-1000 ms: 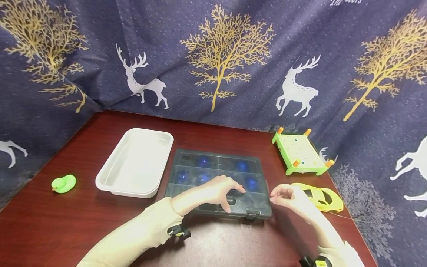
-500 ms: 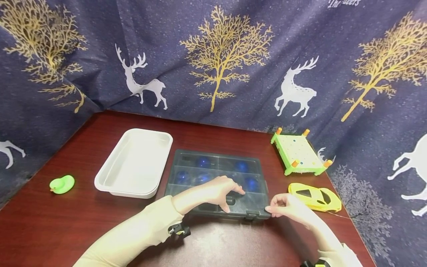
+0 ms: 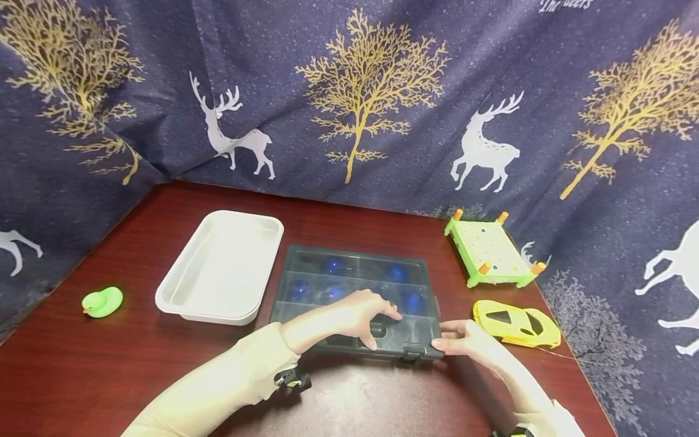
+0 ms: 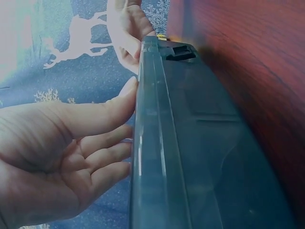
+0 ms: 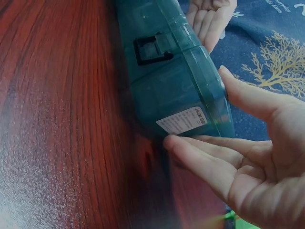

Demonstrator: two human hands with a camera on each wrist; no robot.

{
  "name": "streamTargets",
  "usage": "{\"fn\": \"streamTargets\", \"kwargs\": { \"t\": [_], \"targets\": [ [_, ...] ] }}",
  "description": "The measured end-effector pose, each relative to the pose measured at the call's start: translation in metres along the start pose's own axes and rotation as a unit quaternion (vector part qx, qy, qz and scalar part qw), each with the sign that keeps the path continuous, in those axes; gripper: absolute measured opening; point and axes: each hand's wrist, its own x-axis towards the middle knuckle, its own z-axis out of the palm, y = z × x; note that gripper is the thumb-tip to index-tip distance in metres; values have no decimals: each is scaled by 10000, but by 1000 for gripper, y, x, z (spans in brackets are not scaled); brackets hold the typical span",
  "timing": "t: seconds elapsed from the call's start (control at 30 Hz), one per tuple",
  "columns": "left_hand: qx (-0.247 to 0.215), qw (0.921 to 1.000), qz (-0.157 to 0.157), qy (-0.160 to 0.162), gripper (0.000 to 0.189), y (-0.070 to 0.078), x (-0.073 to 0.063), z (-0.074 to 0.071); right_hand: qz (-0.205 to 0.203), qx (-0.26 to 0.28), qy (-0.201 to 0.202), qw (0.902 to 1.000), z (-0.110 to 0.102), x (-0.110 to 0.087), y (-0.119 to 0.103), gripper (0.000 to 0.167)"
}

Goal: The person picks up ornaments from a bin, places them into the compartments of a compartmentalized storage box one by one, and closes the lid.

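Note:
A dark translucent compartment box lies on the table with its lid down. Several blue round things show through the lid. My left hand rests on the lid, its thumb and fingertips touching the surface with the fingers spread. At the box's front right corner, my right hand holds the edge: the thumb presses the lid's corner while the fingers lie against the right side. A black latch sits on the front wall, and a white label is on the side near my right fingers.
To the left stands a white tray, with a green toy duck farther out. A yellow toy car lies just right of my right hand. Behind it is a green toy bed with orange-tipped legs. A patterned cloth hangs behind the table.
My right hand has come from beside the box's right side to its front right corner, and its fingers have spread along the side. The left hand and box have stayed put.

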Motion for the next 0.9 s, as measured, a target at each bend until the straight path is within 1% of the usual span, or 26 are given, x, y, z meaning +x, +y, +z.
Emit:
{"fn": "streamTargets", "kwargs": {
  "t": [0.1, 0.27, 0.37, 0.43, 0.5, 0.6, 0.7, 0.8, 0.9],
  "targets": [
    [-18, 10000, -38, -8, 68, 0, 1, 1, -32, 77, -109, 9999, -1, 0, 0, 66],
    [67, 10000, -9, 22, 69, -1, 2, 2, -3, -384, 42, 9993, -1, -1, 0, 62],
    [66, 10000, 15, 55, 69, -2, 3, 2, -74, -629, 155, 9979, -1, -2, 2, 59],
    [10, 10000, -8, 63, 69, -3, 4, 2, -90, -572, 187, 9981, 0, -2, 4, 58],
    [-64, 10000, -38, 62, 69, -4, 4, 1, -112, -435, 132, 9989, 1, -3, 7, 56],
    [-118, 9999, -63, 54, 70, -5, 4, 1, -196, -83, -179, 9996, 2, -4, 13, 47],
    [-129, 9999, -36, 54, 70, -5, 3, 1, -465, 126, -676, 9966, 0, -6, 19, 39],
    [-139, 9999, 24, 58, 69, -6, 3, 1, -733, 281, -1224, 9894, -1, -8, 24, 40],
    [-120, 9999, 104, 66, 69, -6, 2, 0, -912, 414, -1797, 9786, -1, -9, 27, 39]
  ]
}}
